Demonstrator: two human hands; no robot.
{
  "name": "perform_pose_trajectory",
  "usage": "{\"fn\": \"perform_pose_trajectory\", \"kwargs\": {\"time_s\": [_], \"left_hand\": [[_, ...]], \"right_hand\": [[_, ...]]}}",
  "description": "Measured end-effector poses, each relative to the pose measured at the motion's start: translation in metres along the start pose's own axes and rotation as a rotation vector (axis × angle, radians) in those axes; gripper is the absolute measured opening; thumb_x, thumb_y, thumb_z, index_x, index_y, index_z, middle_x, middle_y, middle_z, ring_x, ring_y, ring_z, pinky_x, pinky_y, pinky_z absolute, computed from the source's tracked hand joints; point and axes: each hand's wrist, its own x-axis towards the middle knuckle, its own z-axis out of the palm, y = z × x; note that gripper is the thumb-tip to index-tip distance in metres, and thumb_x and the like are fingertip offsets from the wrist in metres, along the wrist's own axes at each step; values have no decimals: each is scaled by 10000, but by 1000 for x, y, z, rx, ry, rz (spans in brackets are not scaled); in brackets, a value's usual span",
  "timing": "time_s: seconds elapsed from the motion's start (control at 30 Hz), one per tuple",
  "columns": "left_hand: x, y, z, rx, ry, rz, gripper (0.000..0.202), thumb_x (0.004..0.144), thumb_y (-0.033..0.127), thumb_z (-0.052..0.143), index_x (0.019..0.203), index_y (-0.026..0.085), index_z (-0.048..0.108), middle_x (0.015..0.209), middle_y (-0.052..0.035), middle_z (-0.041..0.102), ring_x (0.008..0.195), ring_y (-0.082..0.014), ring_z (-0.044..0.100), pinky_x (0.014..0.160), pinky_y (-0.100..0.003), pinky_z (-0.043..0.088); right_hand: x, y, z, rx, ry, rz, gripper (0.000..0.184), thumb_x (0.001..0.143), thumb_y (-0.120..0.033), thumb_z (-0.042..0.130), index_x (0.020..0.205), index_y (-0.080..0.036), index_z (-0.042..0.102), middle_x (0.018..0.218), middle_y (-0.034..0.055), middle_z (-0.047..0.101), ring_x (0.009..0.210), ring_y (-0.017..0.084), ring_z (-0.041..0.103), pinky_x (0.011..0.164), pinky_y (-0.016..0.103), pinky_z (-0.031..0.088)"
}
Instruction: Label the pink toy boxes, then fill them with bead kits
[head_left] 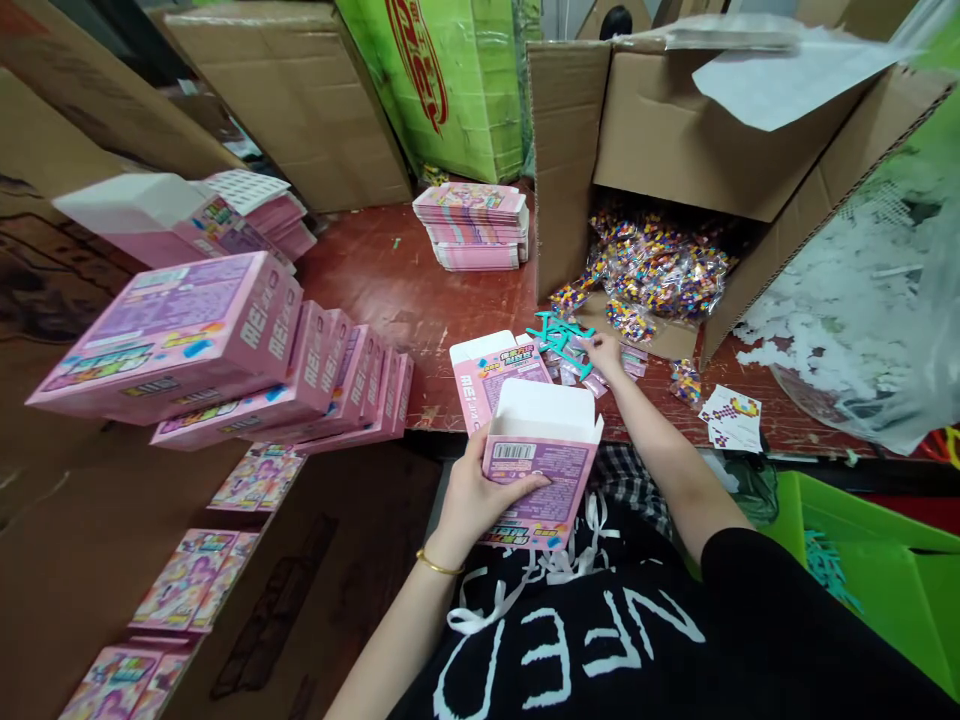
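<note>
My left hand (480, 500) grips a pink and purple cardboard box (544, 480) in front of my body, thumb across its printed face; its white top flap stands up. Behind it another pink box (499, 375) with a raised white flap rests at the table's edge. My right hand (602, 358) reaches to a small pile of teal plastic pieces (559, 338), fingers closed at its right side; what they pinch, if anything, I cannot make out. Small purple packets (574, 372) lie under the teal pieces.
An opened carton (566, 150) holds bags of colourful beads (660, 265). Printed cards (733, 418) lie right of it. Flattened pink boxes (472, 228) are stacked behind. Filled pink boxes (247, 340) are piled at the left, above a carton with more boxes. A green bin (885, 570) stands right.
</note>
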Motion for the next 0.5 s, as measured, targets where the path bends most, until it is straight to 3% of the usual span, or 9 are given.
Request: {"fn": "perform_pose_trajectory", "kwargs": {"time_s": [0.07,0.13,0.2,0.3,0.33,0.4,0.5], "left_hand": [[5,3,-2,-6,-17,-104,766,588,497,894,1201,180,561,895,-34,731,801,-219,716,738,-334,594],[11,7,-2,-28,-14,-149,730,590,497,892,1158,174,567,888,-34,729,799,-212,711,746,-326,589],[20,11,1,-65,2,-146,699,589,490,894,1125,175,574,897,-34,727,804,-208,709,757,-325,586],[34,14,6,-134,26,-117,677,576,469,905,1097,176,586,939,-43,726,837,-212,710,794,-337,584],[40,13,7,-161,43,-120,683,569,465,907,1098,174,589,960,-52,727,853,-219,711,807,-347,584],[51,7,8,-209,93,-149,686,570,466,904,1102,164,593,1017,-82,726,893,-237,712,837,-374,582],[69,-12,5,-226,201,-206,656,624,478,870,1109,141,584,1109,-135,706,971,-262,706,909,-419,564]], "right_hand": [[-8,-7,-12,55,-2,-49,260,827,-416,634,764,-164,649,810,77,708,827,220,665,775,343,537],[-25,-22,-27,127,-85,-143,338,862,-488,594,912,-171,700,855,56,725,728,183,661,702,318,543],[-47,-42,-39,179,-300,-330,368,853,-527,623,973,-197,735,893,45,741,695,164,659,685,312,545],[-65,-63,-48,173,-599,-631,337,855,-528,652,943,-225,772,926,45,757,812,184,688,768,327,547],[-62,-65,-49,159,-583,-662,333,869,-522,639,932,-224,773,937,48,757,864,192,691,812,334,543],[-40,-57,-52,102,-344,-578,317,896,-472,616,974,-199,757,1013,76,744,979,214,676,906,359,521],[8,-26,-61,-153,159,-120,396,807,-335,731,1148,-141,671,1285,161,623,1258,290,535,1084,437,414]]}}
